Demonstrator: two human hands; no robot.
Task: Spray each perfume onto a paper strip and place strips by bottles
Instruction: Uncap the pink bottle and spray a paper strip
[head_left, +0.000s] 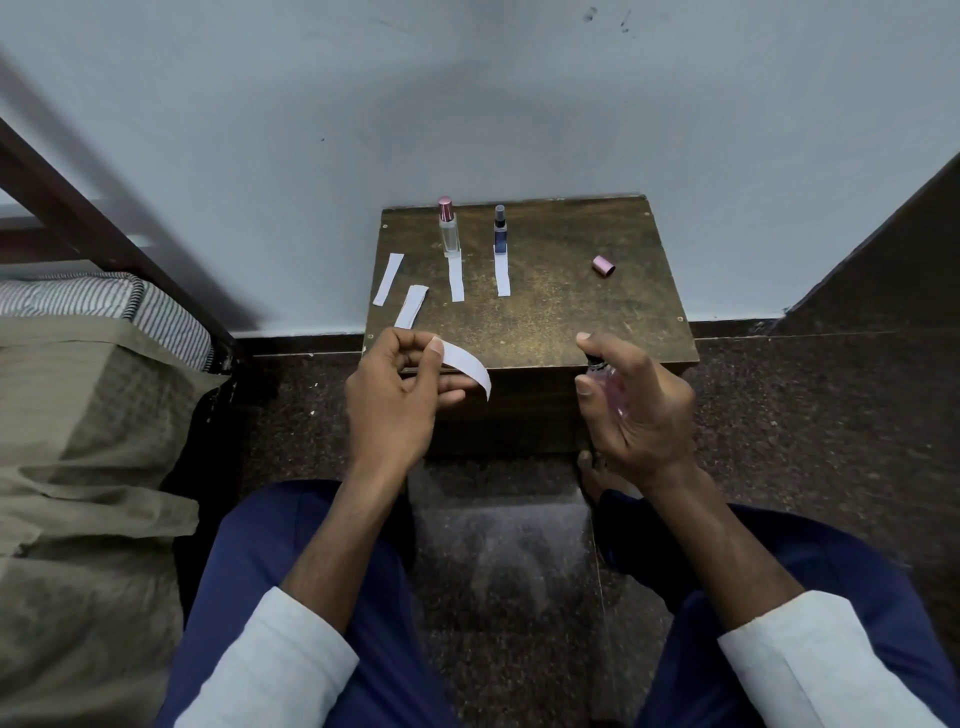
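While the left hand (392, 400) pinched one end of a paper strip (467, 364) between thumb and forefinger, the strip's free end curved out to the right, toward the right hand (631, 402). That hand gripped a small pink bottle (613, 387), fingers curled round it, forefinger raised over the black sprayer at its top. The bottle was uncapped, its nozzle facing the strip; the two were near but apart. Both hands were held above the front edge of the surface (571, 301), a worn brown top set against the wall (467, 104).

On the surface, at the back, stood a clear bottle (450, 228) with a pink cap, upright, and just right of it a blue bottle (500, 231) with a dark cap, also upright. A flat strip (456, 280) lay in front of the clear bottle, its far end at the bottle's base; another strip (502, 278) lay likewise before the blue bottle. Whether these strips touched the bottles could not be told. Two spare strips (389, 278) lay at the left of the surface, one nearer the left hand. A loose pink cap (603, 265) lay on its side at the right, well apart from the bottles.

A bed (93, 415) with striped bedding stood to the left. White sleeves and blue trousers were in view below.
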